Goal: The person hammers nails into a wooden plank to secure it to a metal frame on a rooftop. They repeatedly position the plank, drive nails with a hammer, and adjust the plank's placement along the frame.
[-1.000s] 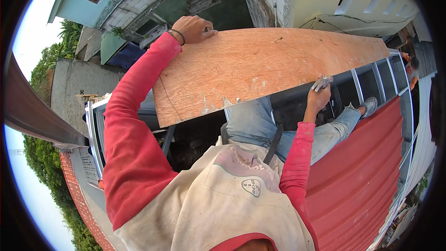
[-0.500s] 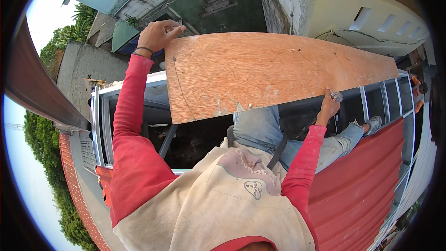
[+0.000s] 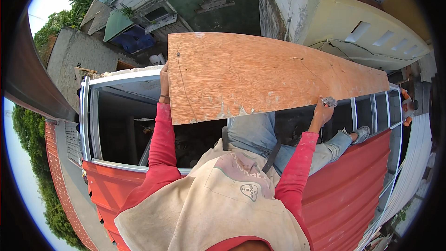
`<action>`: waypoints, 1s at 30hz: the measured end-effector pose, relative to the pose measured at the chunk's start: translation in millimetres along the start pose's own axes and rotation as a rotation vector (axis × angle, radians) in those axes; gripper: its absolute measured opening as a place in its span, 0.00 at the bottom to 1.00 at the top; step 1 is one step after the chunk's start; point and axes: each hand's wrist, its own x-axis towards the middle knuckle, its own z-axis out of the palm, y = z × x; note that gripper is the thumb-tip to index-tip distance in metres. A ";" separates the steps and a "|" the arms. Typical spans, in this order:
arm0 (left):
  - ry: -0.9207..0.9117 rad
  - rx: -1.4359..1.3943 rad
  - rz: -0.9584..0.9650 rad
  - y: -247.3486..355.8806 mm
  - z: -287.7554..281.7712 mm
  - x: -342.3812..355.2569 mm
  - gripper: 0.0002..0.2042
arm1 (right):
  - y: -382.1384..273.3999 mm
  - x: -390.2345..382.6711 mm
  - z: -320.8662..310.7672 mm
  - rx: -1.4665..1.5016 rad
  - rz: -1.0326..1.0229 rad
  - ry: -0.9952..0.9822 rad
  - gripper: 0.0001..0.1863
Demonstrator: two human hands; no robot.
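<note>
A long, reddish-brown plywood sheet lies slantwise in front of me, with chipped patches on its near edge and a thin dark line across its left end. My left hand is closed on the sheet's left edge, its fingers partly hidden behind the wood. At the near edge, toward the right, my right hand is closed around a small, crumpled, silvery-grey thing whose kind I cannot make out. That hand touches the edge of the sheet or is very near it.
Silver metal framing with dark openings runs beneath the sheet. Red corrugated roofing is under and beside my outstretched leg. Far below lies a green ground area between block walls. A yellow wall stands at right.
My left hand has come down from above the sheet's far left corner to its left edge and closed there. The view has shifted slightly; my right hand keeps the grey thing.
</note>
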 end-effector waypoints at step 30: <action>-0.167 -0.606 -0.196 41.2 90.1 -66.4 0.27 | -295.3 -256.2 23.3 0.094 -1.329 -0.884 0.16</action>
